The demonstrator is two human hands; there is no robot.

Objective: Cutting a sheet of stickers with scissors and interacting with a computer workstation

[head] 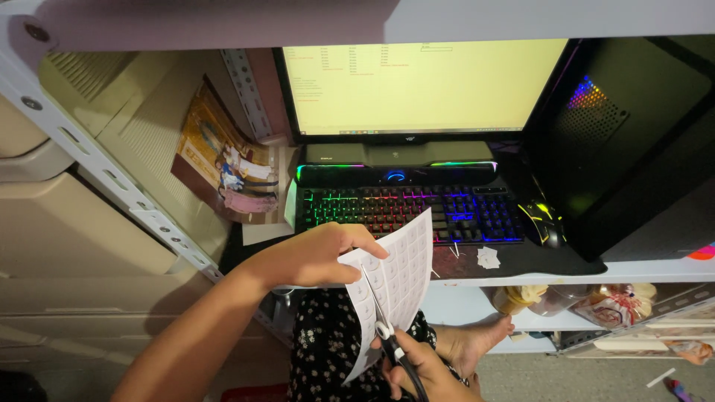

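1. Head view, the hands: the left hand (320,253) comes in from the lower left and holds a white sheet of paper (398,279) by its upper left edge, fingers curled together and clamped on it, thumb side toward the camera

2. Head view, the sheet: it hangs in the air in front of the shelf edge (566,275), over the lap, printed with a grid of small squares; its long axis runs from lower left to upper right, with the top corner rising in front of the keyboard (406,212)

3. Head view, the cutting hand: the right hand (424,372) sits at the bottom of the picture, just below the sheet, fingers closed around the black handles of a pair of scissors (383,316)

4. Head view, the key relation: the blades point up and slightly left from the right hand, lying along a line of the grid, roughly parallel to the sheet's left edge; the tips reach close to the left hand's fingers, which grip just above them. The blades look nearly closed on the paper, though I cannot tell how far the cut runs

5. Head view, surroundings: a lit monitor (424,85) stands behind the keyboard, a mouse (542,219) to its right, and paper scraps (488,257) lie on the shelf
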